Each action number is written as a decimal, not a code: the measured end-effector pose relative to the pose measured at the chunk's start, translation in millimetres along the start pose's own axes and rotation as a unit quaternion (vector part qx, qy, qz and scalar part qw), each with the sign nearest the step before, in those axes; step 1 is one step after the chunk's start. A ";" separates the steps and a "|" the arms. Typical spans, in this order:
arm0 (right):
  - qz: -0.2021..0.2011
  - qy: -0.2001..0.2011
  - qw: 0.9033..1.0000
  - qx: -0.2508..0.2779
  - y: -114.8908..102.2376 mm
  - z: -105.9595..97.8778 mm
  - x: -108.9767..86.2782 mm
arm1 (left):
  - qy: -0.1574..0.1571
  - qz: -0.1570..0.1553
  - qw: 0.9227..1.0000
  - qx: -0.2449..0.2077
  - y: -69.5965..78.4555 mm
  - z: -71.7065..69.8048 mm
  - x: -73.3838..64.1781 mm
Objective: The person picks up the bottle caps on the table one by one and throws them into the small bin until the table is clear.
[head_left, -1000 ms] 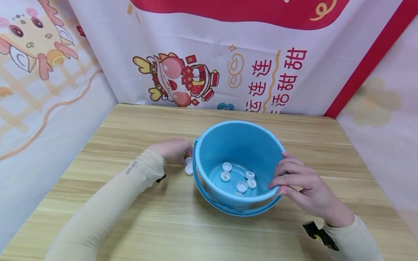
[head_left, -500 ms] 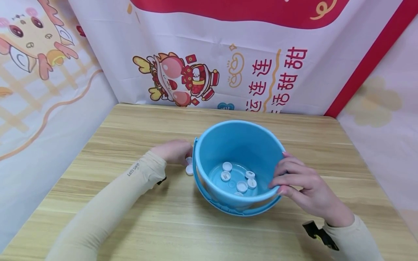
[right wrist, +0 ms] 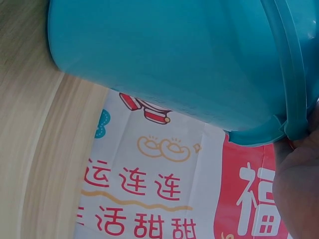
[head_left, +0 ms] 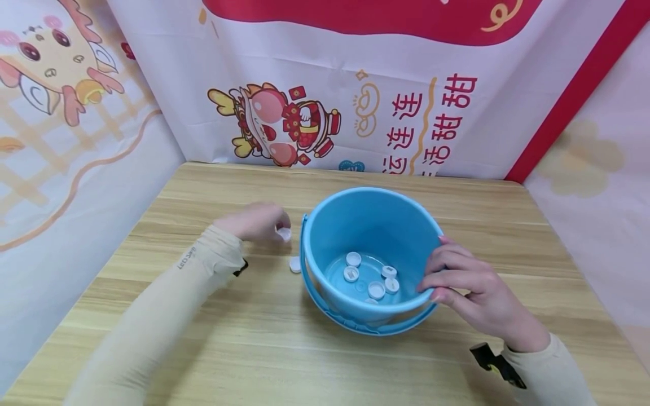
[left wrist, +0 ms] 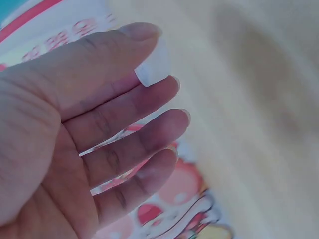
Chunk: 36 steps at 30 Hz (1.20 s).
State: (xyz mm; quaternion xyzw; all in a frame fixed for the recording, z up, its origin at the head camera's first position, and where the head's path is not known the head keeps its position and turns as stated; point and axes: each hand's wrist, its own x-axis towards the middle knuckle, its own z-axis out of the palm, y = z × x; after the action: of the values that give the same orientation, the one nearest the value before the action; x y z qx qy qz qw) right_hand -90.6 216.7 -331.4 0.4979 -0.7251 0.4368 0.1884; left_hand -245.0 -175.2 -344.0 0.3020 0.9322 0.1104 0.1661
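A white bottle cap [left wrist: 153, 64] is pinched between the thumb and fingers of my left hand [head_left: 256, 221], just left of the bucket. In the left wrist view the other fingers are loosely bent and spread below it. Another white cap [head_left: 295, 264] lies on the table beside the bucket's left side. My right hand [head_left: 474, 287] grips the rim of the blue bucket [head_left: 376, 197] on its right, fingers inside and thumb outside. On the bucket's floor lie several white caps [head_left: 376, 290]. The right wrist view shows the bucket's outer wall [right wrist: 159, 59] with the hand at its rim.
The bucket's handle [head_left: 350, 324] hangs down along its front. Under everything is a wood-grain table [head_left: 244, 344]. A printed cloth [head_left: 315, 51] rises behind the table's back edge, with further patterned cloths at left and right.
My left hand has picked up one of the two caps from beside the bucket and moved slightly left and back with it. The right hand and bucket stay put.
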 end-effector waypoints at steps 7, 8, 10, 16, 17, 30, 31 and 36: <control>-0.003 0.004 1.000 0.000 0.5 -1.7 -0.9 | 0.048 0.024 0.998 0.021 22.5 -52.9 -19.6; -0.004 0.004 1.000 0.000 0.2 -1.8 -0.7 | 0.061 0.031 0.997 0.030 27.8 -59.9 -22.2; -0.005 0.004 1.000 0.000 -0.3 -2.1 -0.3 | 0.086 0.041 0.994 0.053 40.8 -73.9 -27.0; -0.005 0.004 1.000 -0.001 -1.2 -2.7 -0.3 | 0.129 0.076 0.984 0.099 95.4 -108.1 -35.3; -0.004 0.004 1.000 -0.002 -1.1 -2.9 -0.6 | 0.127 0.083 0.983 0.101 105.9 -111.8 -35.3; -0.021 0.000 1.000 0.003 -3.8 -2.4 5.9 | 0.100 0.172 0.967 0.158 196.0 -131.8 -13.1; -0.020 -0.001 1.000 0.003 -4.0 -2.3 6.4 | 0.101 0.175 0.965 0.165 200.1 -133.6 -11.3; -0.015 -0.002 1.000 0.003 -3.9 -2.1 6.4 | 0.089 0.173 0.962 0.192 215.7 -138.2 -4.8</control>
State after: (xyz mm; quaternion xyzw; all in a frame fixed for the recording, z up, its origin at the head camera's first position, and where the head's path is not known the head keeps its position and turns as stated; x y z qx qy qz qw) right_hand -90.2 214.4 -324.0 0.5102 -0.7168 0.4349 0.1917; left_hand -179.8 -21.6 -149.7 0.4741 0.8803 -0.0174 -0.0008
